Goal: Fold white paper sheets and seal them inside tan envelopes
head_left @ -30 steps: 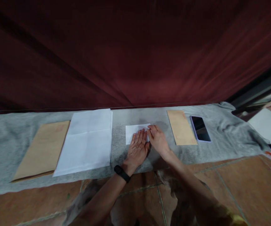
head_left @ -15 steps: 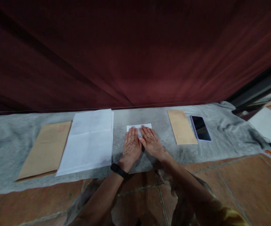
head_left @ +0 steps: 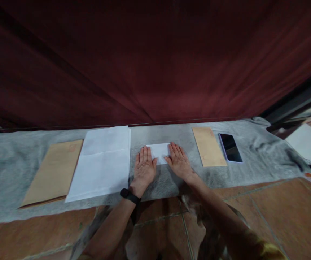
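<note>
A small folded white paper (head_left: 161, 152) lies flat on the grey cloth (head_left: 169, 184) in front of me. My left hand (head_left: 145, 168) rests palm down over its left end, fingers stretched out, with a dark band on the wrist. Over the paper's right end my right hand (head_left: 179, 161) lies flat, its thumb pointing inward. The middle of the paper shows between the two hands; both its ends are partly hidden under the fingers.
Left of my hands lie white paper sheets (head_left: 101, 164) with a crease, then brown envelopes (head_left: 54, 171). To the right are a single brown envelope (head_left: 209, 146) and a phone (head_left: 230, 148). A dark red curtain (head_left: 155, 72) hangs behind; floor tiles (head_left: 288, 206) lie in front.
My hands have slid apart across the folded paper, the left hand leftward and the right hand slightly rightward. More of the paper's middle now shows.
</note>
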Motion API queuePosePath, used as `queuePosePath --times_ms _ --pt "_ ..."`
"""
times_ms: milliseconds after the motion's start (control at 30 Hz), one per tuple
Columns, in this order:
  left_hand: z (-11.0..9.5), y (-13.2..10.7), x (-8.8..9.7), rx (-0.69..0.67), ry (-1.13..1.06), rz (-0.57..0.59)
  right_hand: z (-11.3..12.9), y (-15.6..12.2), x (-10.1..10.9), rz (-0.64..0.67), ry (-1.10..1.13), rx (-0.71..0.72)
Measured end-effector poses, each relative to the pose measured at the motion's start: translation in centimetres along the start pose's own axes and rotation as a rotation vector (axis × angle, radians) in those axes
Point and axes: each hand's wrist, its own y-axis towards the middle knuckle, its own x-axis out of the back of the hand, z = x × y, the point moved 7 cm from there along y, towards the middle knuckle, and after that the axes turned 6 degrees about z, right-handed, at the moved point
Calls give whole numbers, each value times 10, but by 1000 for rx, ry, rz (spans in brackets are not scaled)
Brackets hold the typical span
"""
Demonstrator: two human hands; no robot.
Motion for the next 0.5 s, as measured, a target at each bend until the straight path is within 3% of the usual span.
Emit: queuePosePath --times_ms 233,500 --pt "7 -3 5 -3 0 -37 -16 0 2 10 14 -90" --pt "0 -5 9 -12 21 -82 -26 10 26 97 152 -311"
